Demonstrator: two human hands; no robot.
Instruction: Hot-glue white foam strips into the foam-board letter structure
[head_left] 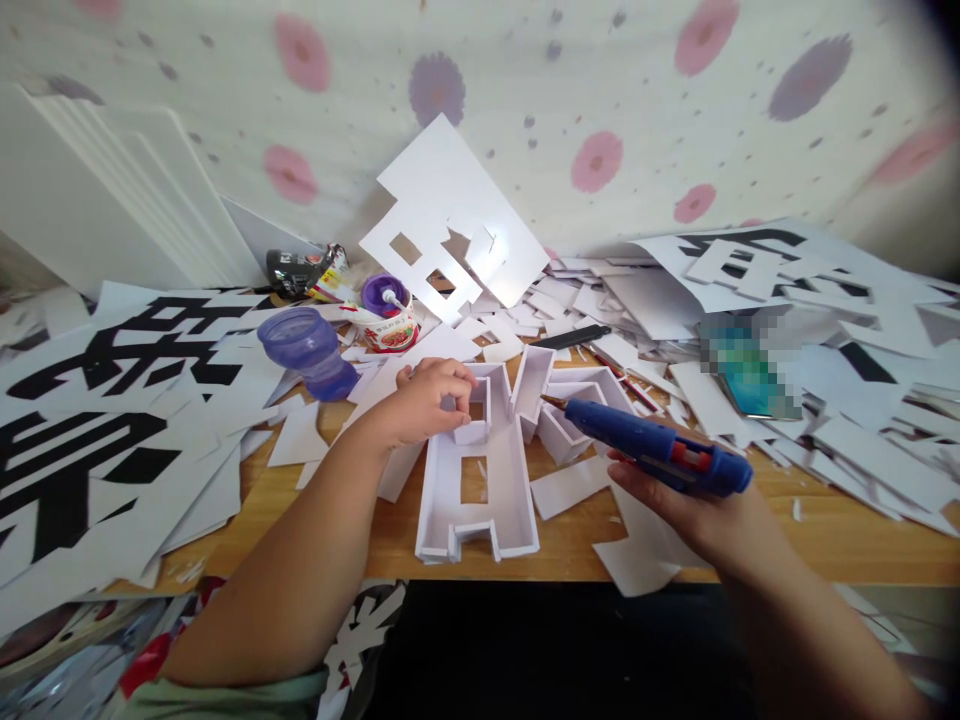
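A hollow white foam-board character [517, 500] with raised side walls lies on the table in front of me. My left hand [431, 402] is at its far left part, fingers curled and closed on a wall there; the fingertips are partly hidden. My right hand [690, 510] is wrapped around a blue hot glue gun [652, 440]. The gun's nozzle points left, close to an upright white strip [534, 378] at the character's right side. To the right of that strip, more walled white foam-board sections [566, 430] stand under and beside the nozzle.
White offcuts [555, 300] cover the back of the wooden table [285, 510]. A purple cup [307, 350] and a paper food tub [390, 330] stand at back left. A black cutter [574, 337] and a phone [750, 370] lie to the right. Printed sheets [112, 400] spread left.
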